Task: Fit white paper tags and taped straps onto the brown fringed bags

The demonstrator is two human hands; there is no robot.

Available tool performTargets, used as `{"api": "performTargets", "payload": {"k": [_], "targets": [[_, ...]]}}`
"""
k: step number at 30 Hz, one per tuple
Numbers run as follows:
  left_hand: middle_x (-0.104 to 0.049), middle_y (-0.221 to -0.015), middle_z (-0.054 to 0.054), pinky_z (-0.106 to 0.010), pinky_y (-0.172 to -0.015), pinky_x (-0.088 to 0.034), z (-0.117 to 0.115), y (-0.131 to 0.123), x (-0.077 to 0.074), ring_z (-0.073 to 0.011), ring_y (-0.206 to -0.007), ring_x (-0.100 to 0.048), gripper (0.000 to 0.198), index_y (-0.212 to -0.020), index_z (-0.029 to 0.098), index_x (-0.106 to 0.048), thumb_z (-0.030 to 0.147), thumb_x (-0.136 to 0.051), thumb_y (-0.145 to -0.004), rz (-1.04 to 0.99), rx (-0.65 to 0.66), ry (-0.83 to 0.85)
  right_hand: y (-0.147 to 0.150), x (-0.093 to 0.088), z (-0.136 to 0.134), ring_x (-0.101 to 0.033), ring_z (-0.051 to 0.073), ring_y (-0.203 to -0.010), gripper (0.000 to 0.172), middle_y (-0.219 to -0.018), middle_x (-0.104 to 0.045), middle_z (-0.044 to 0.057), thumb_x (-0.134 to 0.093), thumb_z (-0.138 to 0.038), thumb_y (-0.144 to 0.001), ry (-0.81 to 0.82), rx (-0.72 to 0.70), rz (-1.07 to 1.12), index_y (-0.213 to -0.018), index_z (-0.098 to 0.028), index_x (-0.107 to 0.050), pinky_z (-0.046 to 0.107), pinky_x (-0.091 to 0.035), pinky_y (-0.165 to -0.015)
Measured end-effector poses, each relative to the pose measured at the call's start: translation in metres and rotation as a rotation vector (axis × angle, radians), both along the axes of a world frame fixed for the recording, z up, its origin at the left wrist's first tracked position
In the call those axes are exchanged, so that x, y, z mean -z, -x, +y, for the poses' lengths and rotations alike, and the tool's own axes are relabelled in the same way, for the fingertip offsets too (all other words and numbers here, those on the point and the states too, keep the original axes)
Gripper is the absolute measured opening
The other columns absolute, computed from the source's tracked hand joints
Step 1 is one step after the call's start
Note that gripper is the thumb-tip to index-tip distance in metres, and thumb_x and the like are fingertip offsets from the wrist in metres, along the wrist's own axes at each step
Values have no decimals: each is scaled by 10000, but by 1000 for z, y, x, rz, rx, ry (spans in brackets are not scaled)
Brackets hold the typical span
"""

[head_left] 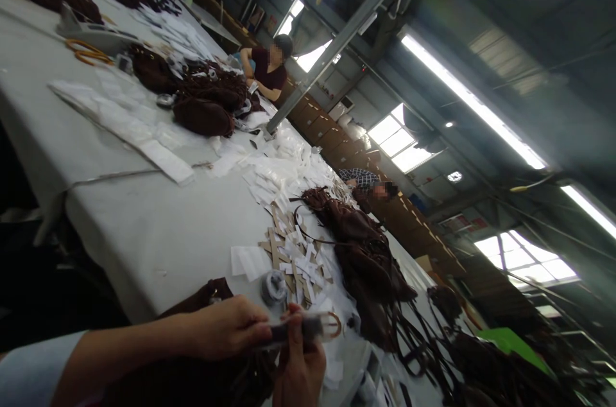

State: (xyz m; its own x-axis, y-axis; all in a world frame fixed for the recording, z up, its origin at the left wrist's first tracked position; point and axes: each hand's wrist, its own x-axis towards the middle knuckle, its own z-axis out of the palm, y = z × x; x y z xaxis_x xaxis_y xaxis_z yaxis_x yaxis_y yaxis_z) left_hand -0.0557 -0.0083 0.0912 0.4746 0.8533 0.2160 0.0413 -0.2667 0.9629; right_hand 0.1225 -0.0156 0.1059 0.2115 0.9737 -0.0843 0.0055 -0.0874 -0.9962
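Observation:
A dark strap (280, 332) with a gold-coloured buckle (333, 324) runs between my hands, and clear film seems to cover its buckle end. My left hand (231, 329) grips the strap from the left, thumb and fingers closed. Nearer the buckle, my right hand (301, 362) pinches it between thumb and fingers. Below my left forearm lies a dark brown bag (205, 294), partly hidden by my arms. Just beyond my hands sits a roll of clear tape (274, 287).
Cardboard and paper strips (298, 259) pile up past the tape on the white-covered table (129, 227). Brown bags (359, 250) lie to the right, more bags (206, 99) farther left near orange-handled scissors (89, 52). A metal post (332, 54) rises from the table. Two people work across it.

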Motion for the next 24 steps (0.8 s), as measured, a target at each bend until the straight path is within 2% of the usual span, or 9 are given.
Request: {"api": "performTargets", "payload": {"k": [2, 5, 8, 11, 14, 17, 20, 24], "targets": [[-457, -519, 26, -200, -435, -286, 4, -10, -1, -96, -477, -395, 462, -641, 147, -554, 502, -401, -894, 8, 24, 73, -7, -2, -3, -647, 200, -716, 637, -829, -692, 71, -675, -568, -711, -58, 68, -99, -1161, -128, -575, 298, -528, -645], [-338, -507, 49, -210, -423, -204, 8, -14, 4, -73, -467, -296, 446, -563, 162, -430, 476, -429, -879, 10, -93, 135, -21, -5, -11, -602, 183, -710, 751, -1031, -649, 116, -659, -564, -723, -264, 230, -487, -1319, -157, -448, 294, -510, -606], [-286, -505, 54, -220, -427, -182, 11, -14, 4, -70, -469, -257, 434, -543, 170, -371, 442, -443, -873, 8, -55, 131, -31, 0, -19, -583, 228, -791, 614, -1155, -586, 167, -615, -494, -789, -546, 266, -1002, -1294, -165, -497, 361, -499, -667], [-277, -504, 54, -224, -427, -185, 10, -16, -2, -73, -471, -251, 425, -540, 172, -369, 425, -455, -869, -10, 60, 78, -36, 16, -19, -597, 269, -884, 407, -1125, -604, 169, -475, -456, -889, -705, 103, -1296, -1159, -184, -613, 409, -491, -748], [-297, -510, 53, -214, -424, -214, 10, -16, -6, -77, -472, -275, 404, -558, 175, -386, 418, -459, -871, -12, 139, 21, -42, 36, -11, -629, 252, -804, 382, -922, -674, 135, -360, -419, -947, -715, -8, -1389, -1066, -186, -639, 373, -500, -701], [-409, -538, 50, -196, -445, -278, 10, -7, -2, -88, -487, -377, 264, -661, 177, -480, 351, -492, -860, 28, 206, -21, -50, 45, -3, -644, 246, -736, 415, -843, -694, 128, -317, -422, -957, -685, 25, -1398, -1028, -163, -633, 352, -492, -664], [-512, -616, 48, -189, -494, -328, 13, 7, 9, -104, -540, -467, 73, -808, 197, -545, 261, -520, -835, 106, 247, -69, -51, 39, 0, -656, 252, -744, 414, -838, -704, 129, -316, -422, -946, -577, 149, -1322, -1026, -168, -632, 341, -479, -653], [-485, -633, 47, -198, -520, -337, 22, 19, 31, -107, -553, -444, 78, -815, 204, -549, 255, -499, -847, 166, 226, -115, -42, 23, -3, -664, 248, -715, 318, -813, -720, 85, -434, -434, -883, -323, 279, -1106, -995, -225, -646, 320, -463, -626]]}}
